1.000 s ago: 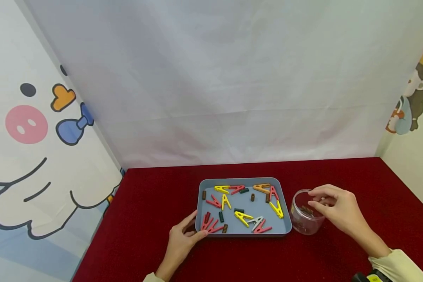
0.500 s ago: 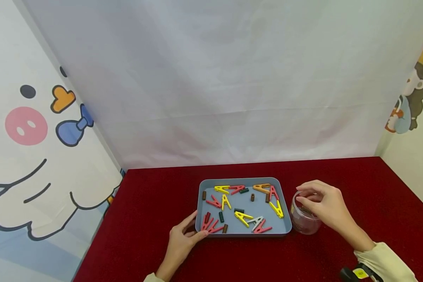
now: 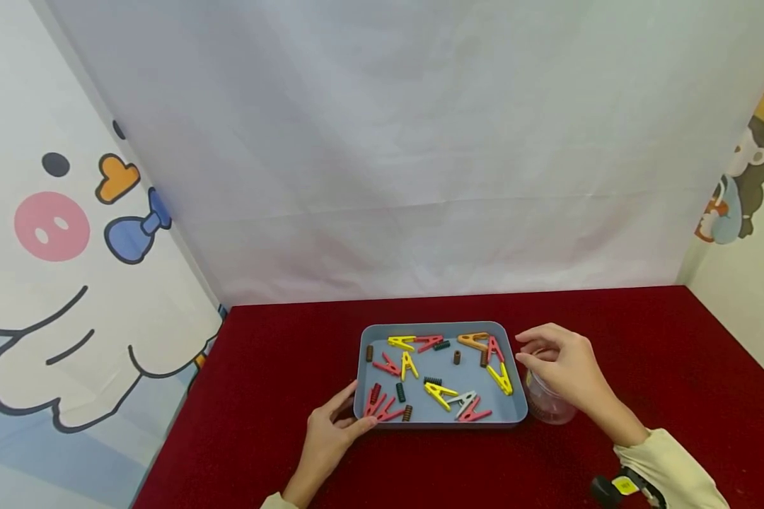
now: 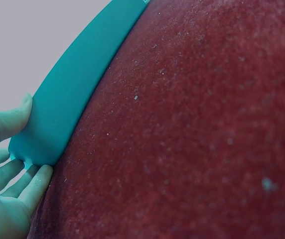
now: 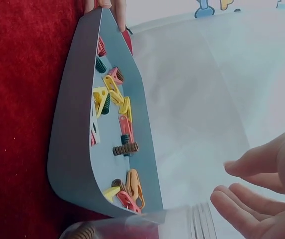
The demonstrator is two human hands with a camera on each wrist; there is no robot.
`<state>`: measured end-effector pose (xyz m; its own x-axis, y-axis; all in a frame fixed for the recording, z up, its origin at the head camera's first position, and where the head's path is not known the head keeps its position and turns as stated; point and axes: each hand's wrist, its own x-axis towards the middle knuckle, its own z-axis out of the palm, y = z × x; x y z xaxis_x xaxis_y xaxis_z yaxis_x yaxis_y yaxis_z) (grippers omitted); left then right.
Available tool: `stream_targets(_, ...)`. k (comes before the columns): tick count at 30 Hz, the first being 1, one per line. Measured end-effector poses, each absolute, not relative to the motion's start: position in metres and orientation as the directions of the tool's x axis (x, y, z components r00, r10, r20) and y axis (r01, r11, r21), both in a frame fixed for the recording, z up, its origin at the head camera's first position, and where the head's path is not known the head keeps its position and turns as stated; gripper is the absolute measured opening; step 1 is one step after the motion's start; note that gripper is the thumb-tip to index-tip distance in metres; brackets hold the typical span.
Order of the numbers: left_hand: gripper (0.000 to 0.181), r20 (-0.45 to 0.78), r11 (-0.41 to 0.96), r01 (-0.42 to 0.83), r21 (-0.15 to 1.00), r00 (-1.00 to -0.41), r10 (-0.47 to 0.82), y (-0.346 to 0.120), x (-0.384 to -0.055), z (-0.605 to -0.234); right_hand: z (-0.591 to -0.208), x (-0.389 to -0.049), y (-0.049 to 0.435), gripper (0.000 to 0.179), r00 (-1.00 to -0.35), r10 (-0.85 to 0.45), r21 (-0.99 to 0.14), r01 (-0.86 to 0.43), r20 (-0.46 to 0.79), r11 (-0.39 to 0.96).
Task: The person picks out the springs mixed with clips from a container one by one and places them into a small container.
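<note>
My left hand (image 3: 331, 428) holds the near left corner of a blue-grey tray (image 3: 434, 425), thumb at the rim and other fingers against the outer wall in the left wrist view. Scattered in the tray lie red, yellow, orange and white plastic clothespegs (image 3: 499, 379) and small coil springs (image 3: 400, 392), dark green, brown and red. My right hand (image 3: 563, 364) hovers over a clear jar (image 3: 550, 408) beside the tray's right end. Its thumb and fingers stand apart, with nothing between them in the right wrist view. A brown spring (image 5: 85, 232) shows inside the jar.
Dark red cloth (image 3: 280, 367) covers the table. A pale curtain (image 3: 420, 177) rises behind it, with cartoon-printed panels at the left (image 3: 32, 318) and right. The jar stands close against the tray's right side.
My right hand has moved left across the jar's mouth toward the tray, its thumb and fingers parted. The left hand, the tray and its contents look the same.
</note>
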<state>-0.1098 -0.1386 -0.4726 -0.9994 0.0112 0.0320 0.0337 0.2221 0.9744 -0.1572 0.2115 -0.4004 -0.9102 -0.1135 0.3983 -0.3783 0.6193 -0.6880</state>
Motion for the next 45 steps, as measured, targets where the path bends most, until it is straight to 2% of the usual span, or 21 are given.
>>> stream_targets(16,0.067,0.028,0.189,0.033,0.981,-0.999,0.025,-0.14,-0.109,-0.473,-0.405,-0.167,0.186,0.022,-0.952,-0.143,-0.733,-0.301,0.271,0.61)
stream_targets(28,0.067,0.035,0.182,0.04,0.983,-0.999,0.031,-0.138,-0.107,-0.471,-0.413,-0.181,0.17,0.024,-0.961,-0.164,-0.693,-0.274,0.222,0.667)
stream_targets(36,0.067,0.039,0.17,0.043,0.984,-0.999,0.031,-0.138,-0.108,-0.471,-0.419,-0.191,0.162,0.023,-0.956,-0.19,-0.608,-0.289,0.223,0.739)
stream_targets(45,0.067,0.045,0.191,0.05,0.98,-0.999,0.03,-0.139,-0.108,-0.471,-0.427,-0.204,0.152,0.025,-0.975,-0.197,-0.573,-0.22,0.103,0.79)
